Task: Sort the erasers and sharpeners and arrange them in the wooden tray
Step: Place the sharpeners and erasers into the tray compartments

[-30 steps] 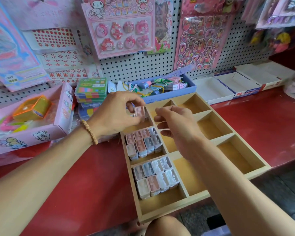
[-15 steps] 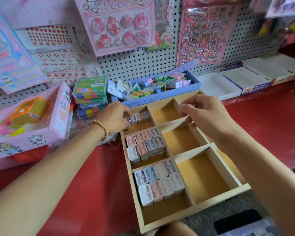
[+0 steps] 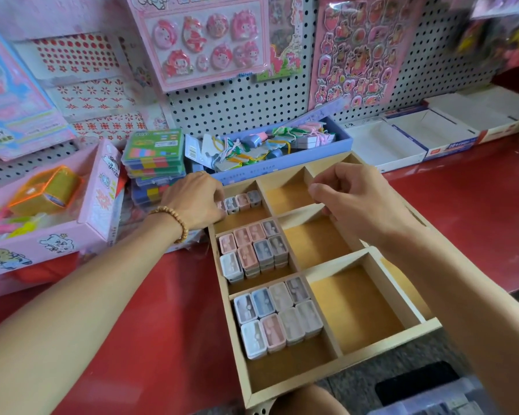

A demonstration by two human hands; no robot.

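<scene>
**Sharpeners filling the left side of the tray**

The wooden tray [image 3: 345, 365] lies on the red counter, turned a little, its near corner over the edge. It is of pale wood with yellow-brown floors and has dividers. In the near left compartment I see eight sharpeners [image 3: 277, 317], small pastel boxes in grey, blue, pink and white, standing close in two rows. The middle left compartment holds another group [image 3: 253, 251], pink and grey, also two rows, looking stacked. In the far left compartment a short row [image 3: 242, 201] stands at the back wall. The compartments on the right show only bare floor.
</scene>
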